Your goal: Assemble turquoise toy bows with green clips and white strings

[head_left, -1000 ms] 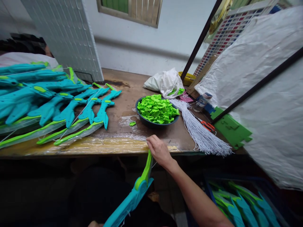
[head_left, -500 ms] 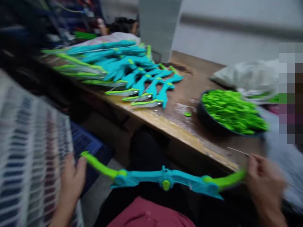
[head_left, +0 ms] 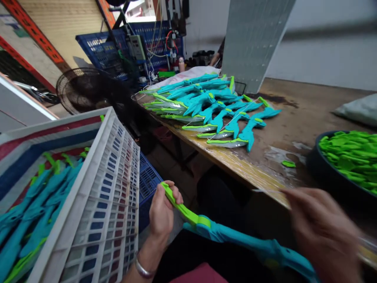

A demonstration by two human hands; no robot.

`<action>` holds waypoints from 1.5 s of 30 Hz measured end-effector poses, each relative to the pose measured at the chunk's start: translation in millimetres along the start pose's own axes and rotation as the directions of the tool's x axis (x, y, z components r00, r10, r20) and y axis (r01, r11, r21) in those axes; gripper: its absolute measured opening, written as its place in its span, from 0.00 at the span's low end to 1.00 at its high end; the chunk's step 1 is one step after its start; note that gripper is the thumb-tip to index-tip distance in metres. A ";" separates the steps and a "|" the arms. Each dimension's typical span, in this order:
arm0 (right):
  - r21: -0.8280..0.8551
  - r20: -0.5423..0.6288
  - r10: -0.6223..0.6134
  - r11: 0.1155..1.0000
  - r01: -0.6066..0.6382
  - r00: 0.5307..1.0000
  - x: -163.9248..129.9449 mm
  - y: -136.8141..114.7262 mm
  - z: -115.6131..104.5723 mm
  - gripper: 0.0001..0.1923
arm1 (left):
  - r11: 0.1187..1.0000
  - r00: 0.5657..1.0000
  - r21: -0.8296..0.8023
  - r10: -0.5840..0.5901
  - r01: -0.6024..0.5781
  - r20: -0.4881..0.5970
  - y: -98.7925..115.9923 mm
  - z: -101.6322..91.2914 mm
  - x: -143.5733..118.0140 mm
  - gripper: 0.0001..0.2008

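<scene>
The left hand (head_left: 163,212) has its grip clenched round the lime-green limb tip of a teal plastic toy bow (head_left: 232,237), which lies across the lap, below the edge of the worn wooden tabletop (head_left: 306,114). The right hand (head_left: 322,232) is blurred; it appears to pinch a thin white string (head_left: 265,191), but whether that grip is closed cannot be told. To do the stringing well, judging from this position: keep the left grip firm near the limb tip so the bow does not rotate, hold the string taut and clear of the tabletop edge, and guide it to the tip without slack. On the tabletop lie a spread of finished teal and green bows (head_left: 218,106) and a dark bowl of small lime-green plastic pieces (head_left: 350,155). A white slotted plastic crate (head_left: 97,204) holding more bows stands just left of the left hand
</scene>
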State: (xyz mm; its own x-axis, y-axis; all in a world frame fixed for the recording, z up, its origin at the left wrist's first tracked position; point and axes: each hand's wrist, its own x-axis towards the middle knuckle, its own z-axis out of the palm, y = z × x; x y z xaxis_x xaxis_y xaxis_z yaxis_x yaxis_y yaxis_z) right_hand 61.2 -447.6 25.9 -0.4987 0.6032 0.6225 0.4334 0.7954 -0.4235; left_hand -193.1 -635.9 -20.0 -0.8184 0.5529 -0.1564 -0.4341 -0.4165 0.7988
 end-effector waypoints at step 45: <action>0.378 0.027 -0.426 0.842 0.385 0.904 2.5 -165.0 85.7 0.13 | 0.980 0.921 -0.120 -0.100 0.155 0.376 20.1 11.2 -38.9 0.17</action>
State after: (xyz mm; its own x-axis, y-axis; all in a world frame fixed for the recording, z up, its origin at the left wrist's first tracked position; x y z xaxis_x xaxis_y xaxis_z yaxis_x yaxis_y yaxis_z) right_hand -75.9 -572.3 40.9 -0.6560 0.2083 0.7254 -0.1107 0.9242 -0.3655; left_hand -165.8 -657.7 8.6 -0.5691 0.8223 -0.0055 -0.5981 -0.4094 0.6889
